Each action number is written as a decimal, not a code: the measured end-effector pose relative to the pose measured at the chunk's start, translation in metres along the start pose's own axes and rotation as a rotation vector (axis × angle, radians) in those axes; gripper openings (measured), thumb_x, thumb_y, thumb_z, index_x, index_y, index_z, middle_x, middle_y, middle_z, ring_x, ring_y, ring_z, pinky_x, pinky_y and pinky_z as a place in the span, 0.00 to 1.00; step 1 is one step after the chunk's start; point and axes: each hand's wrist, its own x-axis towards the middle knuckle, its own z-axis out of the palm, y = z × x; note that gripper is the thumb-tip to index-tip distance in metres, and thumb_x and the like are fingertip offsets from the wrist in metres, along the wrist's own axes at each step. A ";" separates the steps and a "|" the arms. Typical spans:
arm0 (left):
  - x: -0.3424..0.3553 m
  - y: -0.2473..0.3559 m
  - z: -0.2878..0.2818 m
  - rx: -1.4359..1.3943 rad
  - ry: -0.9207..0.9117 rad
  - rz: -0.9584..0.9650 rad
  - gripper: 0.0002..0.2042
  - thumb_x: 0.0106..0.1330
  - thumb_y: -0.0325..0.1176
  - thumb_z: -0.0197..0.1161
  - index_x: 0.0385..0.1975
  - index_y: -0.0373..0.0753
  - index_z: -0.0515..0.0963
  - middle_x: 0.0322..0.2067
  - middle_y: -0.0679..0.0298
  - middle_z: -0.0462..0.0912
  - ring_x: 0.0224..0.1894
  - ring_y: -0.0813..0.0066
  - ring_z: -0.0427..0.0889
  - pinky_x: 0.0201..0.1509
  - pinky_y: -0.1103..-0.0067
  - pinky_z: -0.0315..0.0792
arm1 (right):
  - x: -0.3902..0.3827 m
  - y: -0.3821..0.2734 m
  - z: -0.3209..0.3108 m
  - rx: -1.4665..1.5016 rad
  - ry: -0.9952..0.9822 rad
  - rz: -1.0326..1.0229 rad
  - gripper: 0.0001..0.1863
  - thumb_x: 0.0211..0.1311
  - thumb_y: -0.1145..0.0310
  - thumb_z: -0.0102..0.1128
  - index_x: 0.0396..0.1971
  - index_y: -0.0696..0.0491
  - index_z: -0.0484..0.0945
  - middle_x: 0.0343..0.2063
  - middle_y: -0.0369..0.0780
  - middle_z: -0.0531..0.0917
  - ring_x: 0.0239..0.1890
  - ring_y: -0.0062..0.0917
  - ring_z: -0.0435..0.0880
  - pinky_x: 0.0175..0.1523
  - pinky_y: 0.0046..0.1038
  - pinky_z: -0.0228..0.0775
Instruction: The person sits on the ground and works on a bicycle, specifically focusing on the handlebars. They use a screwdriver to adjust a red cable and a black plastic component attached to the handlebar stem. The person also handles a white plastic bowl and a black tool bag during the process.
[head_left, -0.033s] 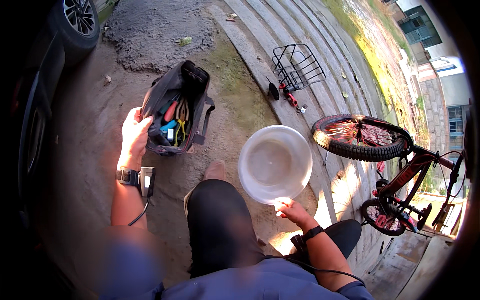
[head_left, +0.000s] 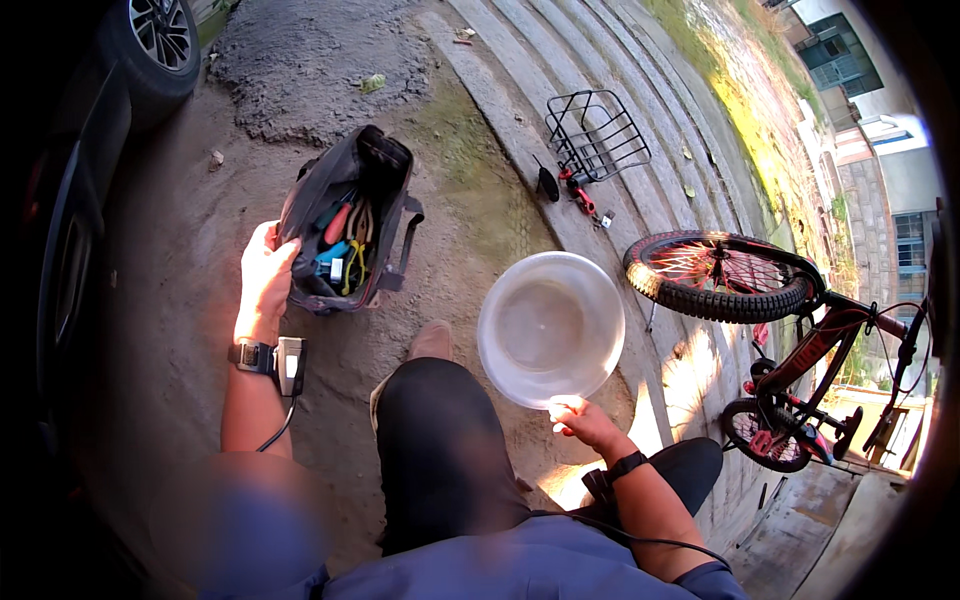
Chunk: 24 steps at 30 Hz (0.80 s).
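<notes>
My left hand [head_left: 268,268] is closed on the left edge of a dark fabric tool bag [head_left: 385,225], which stands open with red-, blue- and yellow-handled pliers and other tools [head_left: 339,230] inside. A translucent white plastic basin [head_left: 550,330] is to the right of my bent knee. My right hand [head_left: 582,422] has its fingers curled on the basin's near rim, in a pinch.
A bicycle [head_left: 820,340] with red parts lies at the right. A black wire basket [head_left: 598,135] and red metal parts [head_left: 582,195] rest on concrete strips beyond the basin. A car wheel [head_left: 155,45] is at the upper left, by rough broken paving [head_left: 310,70].
My left hand and the tool bag have shifted very slightly down and to the left. My right hand and the basin look unchanged.
</notes>
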 end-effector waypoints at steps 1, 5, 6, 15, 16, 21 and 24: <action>-0.005 -0.007 -0.017 0.081 0.020 -0.006 0.14 0.61 0.22 0.59 0.47 0.31 0.73 0.42 0.63 0.80 0.44 0.77 0.76 0.54 0.80 0.68 | 0.002 0.008 0.004 0.000 0.014 -0.017 0.30 0.61 0.51 0.61 0.57 0.57 0.73 0.37 0.36 0.81 0.36 0.19 0.80 0.39 0.22 0.73; -0.013 -0.053 -0.063 0.211 0.118 -0.092 0.14 0.62 0.22 0.59 0.47 0.31 0.73 0.41 0.62 0.80 0.43 0.77 0.77 0.52 0.79 0.70 | -0.004 -0.008 0.006 -0.013 0.056 -0.053 0.32 0.60 0.50 0.62 0.56 0.59 0.73 0.35 0.37 0.82 0.33 0.20 0.81 0.37 0.22 0.74; -0.013 -0.058 -0.066 0.218 0.149 -0.113 0.14 0.62 0.22 0.59 0.48 0.31 0.73 0.41 0.62 0.80 0.43 0.77 0.77 0.52 0.79 0.70 | -0.003 -0.010 0.005 -0.029 0.064 -0.060 0.31 0.60 0.50 0.62 0.56 0.59 0.73 0.35 0.37 0.82 0.33 0.20 0.81 0.37 0.22 0.74; -0.025 -0.069 -0.052 0.613 0.305 -0.064 0.24 0.59 0.26 0.63 0.56 0.29 0.69 0.53 0.46 0.77 0.56 0.59 0.77 0.61 0.71 0.69 | -0.013 -0.029 0.010 -0.054 0.154 -0.183 0.29 0.60 0.50 0.64 0.55 0.55 0.76 0.37 0.38 0.84 0.34 0.21 0.82 0.38 0.24 0.74; -0.028 -0.064 -0.046 0.590 0.284 -0.095 0.27 0.57 0.28 0.65 0.58 0.30 0.69 0.54 0.45 0.76 0.58 0.56 0.76 0.62 0.70 0.68 | -0.014 -0.027 0.006 -0.058 0.137 -0.204 0.30 0.60 0.49 0.64 0.55 0.54 0.75 0.39 0.39 0.83 0.34 0.22 0.82 0.37 0.24 0.74; -0.059 0.032 0.012 0.424 0.196 0.029 0.24 0.61 0.26 0.62 0.58 0.31 0.69 0.55 0.51 0.75 0.55 0.65 0.76 0.61 0.73 0.68 | 0.001 0.000 -0.013 0.040 0.208 -0.273 0.33 0.60 0.47 0.62 0.57 0.56 0.71 0.40 0.41 0.82 0.32 0.23 0.82 0.36 0.25 0.73; -0.069 0.090 0.052 0.414 0.097 0.128 0.22 0.65 0.29 0.59 0.58 0.30 0.69 0.56 0.53 0.75 0.58 0.67 0.74 0.61 0.75 0.67 | -0.003 -0.020 -0.015 0.169 0.359 -0.263 0.37 0.60 0.49 0.63 0.60 0.61 0.68 0.44 0.46 0.82 0.36 0.26 0.83 0.42 0.28 0.74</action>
